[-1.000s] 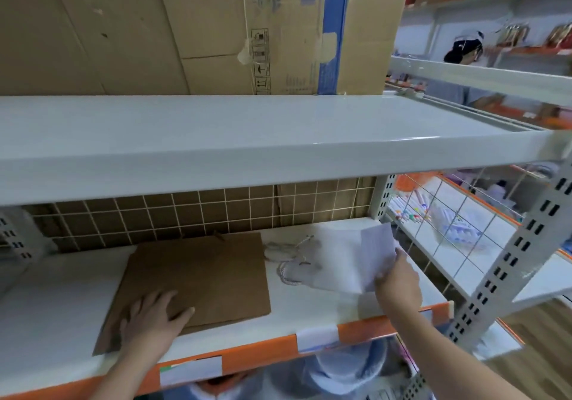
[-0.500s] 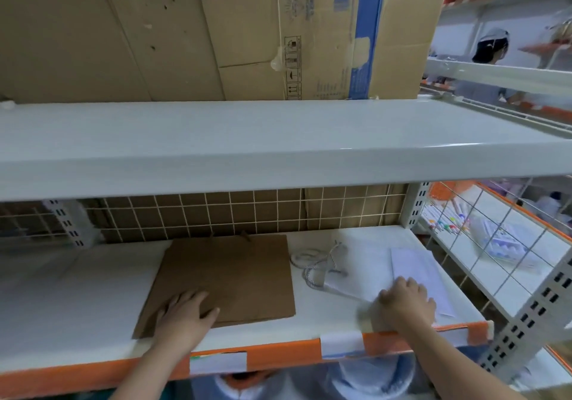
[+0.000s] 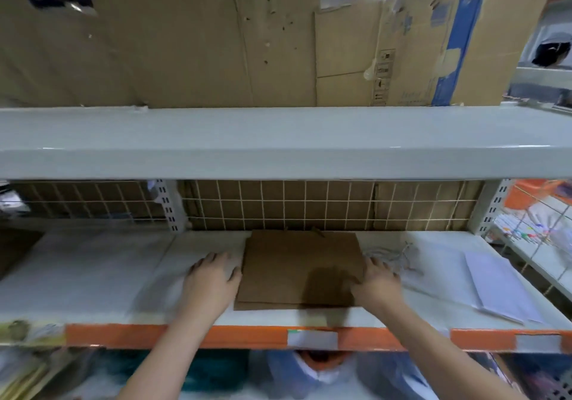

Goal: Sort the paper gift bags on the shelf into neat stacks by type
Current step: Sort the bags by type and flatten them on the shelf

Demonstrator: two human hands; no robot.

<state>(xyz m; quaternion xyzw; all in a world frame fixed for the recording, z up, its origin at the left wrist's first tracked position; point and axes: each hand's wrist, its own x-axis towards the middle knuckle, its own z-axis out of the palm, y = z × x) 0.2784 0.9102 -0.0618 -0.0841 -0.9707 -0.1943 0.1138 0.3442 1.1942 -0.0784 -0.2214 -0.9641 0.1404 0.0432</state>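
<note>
the brown bags (image 3: 297, 269) lie flat in a stack at the middle of the shelf (image 3: 93, 275), the white bags (image 3: 492, 285) in a separate pile at 3 o'clock, so sorting looks nearly done; squaring edges remains. the left hand (image 3: 213, 285) rests flat at the brown stack's 9 o'clock edge, fingers spread; the right hand (image 3: 379, 288) presses its 3 o'clock edge, fingers relaxed. blur hides stack counts and the white handles.

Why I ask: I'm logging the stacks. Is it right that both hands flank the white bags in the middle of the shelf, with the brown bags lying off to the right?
Colours are swapped. The head view shows the left hand and right hand flanking the brown bags; the white bags lie off to the right.
</note>
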